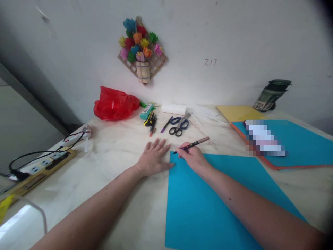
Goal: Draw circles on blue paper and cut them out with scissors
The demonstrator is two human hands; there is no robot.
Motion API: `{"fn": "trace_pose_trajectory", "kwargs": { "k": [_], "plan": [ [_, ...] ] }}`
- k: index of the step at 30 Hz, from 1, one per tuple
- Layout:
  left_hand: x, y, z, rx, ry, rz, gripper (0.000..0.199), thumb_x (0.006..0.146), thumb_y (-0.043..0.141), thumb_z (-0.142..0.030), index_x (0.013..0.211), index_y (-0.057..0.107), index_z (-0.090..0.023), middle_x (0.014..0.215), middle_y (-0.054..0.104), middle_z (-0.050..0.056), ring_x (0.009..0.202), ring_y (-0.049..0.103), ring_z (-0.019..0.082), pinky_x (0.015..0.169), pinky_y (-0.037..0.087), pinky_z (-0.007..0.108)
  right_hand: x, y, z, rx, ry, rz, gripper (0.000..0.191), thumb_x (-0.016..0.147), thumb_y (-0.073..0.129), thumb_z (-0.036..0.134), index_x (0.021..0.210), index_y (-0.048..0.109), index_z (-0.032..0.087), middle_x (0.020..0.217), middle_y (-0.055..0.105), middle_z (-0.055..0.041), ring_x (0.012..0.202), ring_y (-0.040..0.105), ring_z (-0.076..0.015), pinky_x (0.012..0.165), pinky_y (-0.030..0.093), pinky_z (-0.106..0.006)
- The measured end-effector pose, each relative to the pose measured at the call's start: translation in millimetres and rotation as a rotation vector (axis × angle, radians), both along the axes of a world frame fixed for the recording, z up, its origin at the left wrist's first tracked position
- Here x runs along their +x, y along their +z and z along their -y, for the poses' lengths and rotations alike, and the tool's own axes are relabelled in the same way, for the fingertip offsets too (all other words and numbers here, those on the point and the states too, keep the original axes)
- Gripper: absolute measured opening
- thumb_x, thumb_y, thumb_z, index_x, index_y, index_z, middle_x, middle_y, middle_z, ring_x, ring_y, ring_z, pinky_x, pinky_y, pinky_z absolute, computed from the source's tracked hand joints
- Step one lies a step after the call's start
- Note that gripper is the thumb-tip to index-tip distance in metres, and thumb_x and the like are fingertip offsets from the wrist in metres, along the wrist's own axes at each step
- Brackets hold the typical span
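A large blue sheet of paper (197, 208) lies flat on the table. My right hand (191, 158) rests over its top left corner, fingers closed round a dark marker pen (194, 143) with coloured dots and a brown back end. The pen's tip points down and left, close to that corner; I cannot tell whether it touches the paper. My left hand (154, 159) lies flat with fingers spread, mostly on the table, its thumb reaching the paper's left edge.
Behind my hands lie scissors (183, 124), a purple pen (166, 125), a yellow-black cutter (149, 119), a teal bottle (146, 111) and a red plastic bag (116, 104). Stacked coloured paper (301, 139) bears a blurred phone (265, 138) at right. A power strip (44, 166) runs along the left.
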State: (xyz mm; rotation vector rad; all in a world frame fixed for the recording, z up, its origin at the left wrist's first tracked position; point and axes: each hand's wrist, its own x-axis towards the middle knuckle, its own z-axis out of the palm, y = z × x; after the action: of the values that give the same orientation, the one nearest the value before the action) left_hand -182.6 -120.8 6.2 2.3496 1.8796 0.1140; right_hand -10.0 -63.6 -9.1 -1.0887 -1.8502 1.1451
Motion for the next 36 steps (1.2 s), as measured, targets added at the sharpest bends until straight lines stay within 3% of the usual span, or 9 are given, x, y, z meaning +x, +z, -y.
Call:
{"fn": "trace_pose_trajectory", "kwargs": {
  "k": [36],
  "plan": [
    [-2.4, -2.8, -1.2, 0.005, -0.009, -0.007, 0.077, 0.07, 0.032, -0.07, 0.135, 0.018, -0.03, 0.143, 0.007, -0.001, 0.129, 0.0, 0.026, 0.101, 0.004, 0.047, -2.6, 0.5, 2.2, 0.06, -0.015, 0.054, 0.017, 0.073, 0.052, 0.036, 0.07, 0.053, 0.019, 0.059, 0.061, -0.0011, 0.06, 0.059, -0.015, 0.059, 0.043, -0.027]
  ]
}}
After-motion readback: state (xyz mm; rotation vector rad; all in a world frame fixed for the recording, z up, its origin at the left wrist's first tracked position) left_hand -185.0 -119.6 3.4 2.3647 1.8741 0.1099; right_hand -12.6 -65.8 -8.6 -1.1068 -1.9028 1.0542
